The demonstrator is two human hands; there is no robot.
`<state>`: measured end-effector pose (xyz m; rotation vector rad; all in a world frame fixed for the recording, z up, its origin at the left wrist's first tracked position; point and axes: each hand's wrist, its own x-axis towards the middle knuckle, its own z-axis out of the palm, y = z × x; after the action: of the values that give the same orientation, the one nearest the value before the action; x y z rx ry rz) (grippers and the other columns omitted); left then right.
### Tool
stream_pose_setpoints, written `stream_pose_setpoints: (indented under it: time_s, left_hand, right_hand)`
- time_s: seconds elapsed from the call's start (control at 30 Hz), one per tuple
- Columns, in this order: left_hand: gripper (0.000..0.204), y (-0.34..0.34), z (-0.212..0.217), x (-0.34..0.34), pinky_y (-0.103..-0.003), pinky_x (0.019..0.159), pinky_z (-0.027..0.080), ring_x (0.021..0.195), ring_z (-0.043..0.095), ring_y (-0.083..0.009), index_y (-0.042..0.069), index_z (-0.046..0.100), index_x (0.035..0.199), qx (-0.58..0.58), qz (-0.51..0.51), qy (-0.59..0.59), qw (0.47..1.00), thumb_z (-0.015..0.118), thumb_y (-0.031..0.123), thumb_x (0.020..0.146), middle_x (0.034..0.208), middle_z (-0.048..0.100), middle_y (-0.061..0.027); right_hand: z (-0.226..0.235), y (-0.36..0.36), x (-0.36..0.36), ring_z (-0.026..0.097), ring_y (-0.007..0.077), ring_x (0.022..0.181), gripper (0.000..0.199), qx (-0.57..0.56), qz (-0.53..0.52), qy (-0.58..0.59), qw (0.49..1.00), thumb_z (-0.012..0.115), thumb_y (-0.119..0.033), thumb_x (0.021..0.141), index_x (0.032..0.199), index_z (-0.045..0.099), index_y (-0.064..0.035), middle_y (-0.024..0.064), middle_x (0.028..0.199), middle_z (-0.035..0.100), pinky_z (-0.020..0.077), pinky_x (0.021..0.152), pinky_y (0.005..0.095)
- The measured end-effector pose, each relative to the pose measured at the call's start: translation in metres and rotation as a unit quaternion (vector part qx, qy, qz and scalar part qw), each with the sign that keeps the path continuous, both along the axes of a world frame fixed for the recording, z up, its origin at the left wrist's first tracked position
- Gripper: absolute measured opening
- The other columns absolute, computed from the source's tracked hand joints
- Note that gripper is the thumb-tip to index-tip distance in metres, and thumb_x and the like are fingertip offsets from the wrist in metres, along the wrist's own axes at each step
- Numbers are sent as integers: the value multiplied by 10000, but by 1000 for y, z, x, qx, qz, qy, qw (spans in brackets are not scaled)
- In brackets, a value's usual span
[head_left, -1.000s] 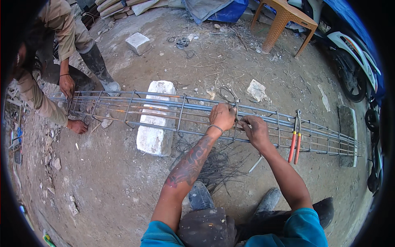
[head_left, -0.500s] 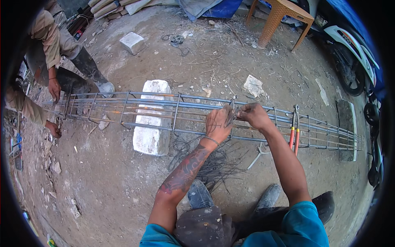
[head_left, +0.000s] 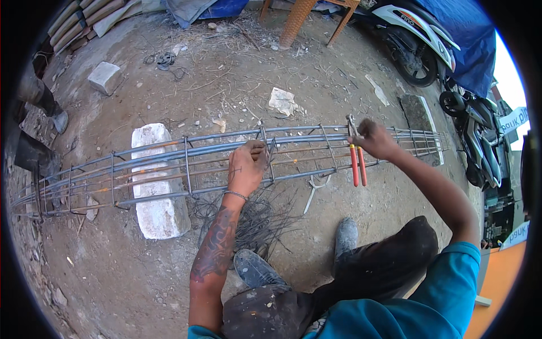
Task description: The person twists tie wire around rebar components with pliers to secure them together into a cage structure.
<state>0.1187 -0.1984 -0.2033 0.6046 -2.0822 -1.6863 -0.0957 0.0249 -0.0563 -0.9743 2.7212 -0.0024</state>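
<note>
Along the metal bars (head_left: 212, 148), pliers (head_left: 354, 159) are touched by the curled right hand (head_left: 375, 140), the left hand (head_left: 247, 165) is curled too, pinching can't be told.

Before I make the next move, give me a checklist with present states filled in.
1. Left grip at the steel cage: ok, around its middle stretch.
2. Right grip at the pliers: ok, by their upper end.
3. Right grip firmly closed: cannot tell.
4. Steel cage lying across the white block: ok.
5. Ground free of loose wire: not ok, a dark pile lies by the left foot.
</note>
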Motion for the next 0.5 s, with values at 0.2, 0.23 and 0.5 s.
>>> stream_pose_setpoints:
  time_s: [0.2,0.23,0.5]
  left_hand:
    - [335,-4,10,17,-270,762,526,870,652,-174,-93,527,1145,6,-22,16,1000,522,-83,810,1002,654,-156]
    - [329,-5,14,24,-276,776,520,883,650,-179,-84,531,1149,-7,-20,8,1000,514,-67,821,1009,654,-156]
    - [223,-39,80,103,-277,747,509,822,646,-172,-41,602,1055,-97,82,-113,985,530,-4,847,950,676,-130]
  right_hand:
    - [-98,65,0,587,423,918,480,-51,-28,-26,998,661,-410,798,1012,549,4,253,966,598,467,792,475]
    - [-106,62,-3,585,436,905,431,-56,-26,26,998,643,-373,808,1003,552,1,248,946,603,467,784,477]
    - [-14,30,-30,635,215,767,270,-155,-107,-299,935,538,-146,865,1082,541,15,81,808,577,531,686,389]
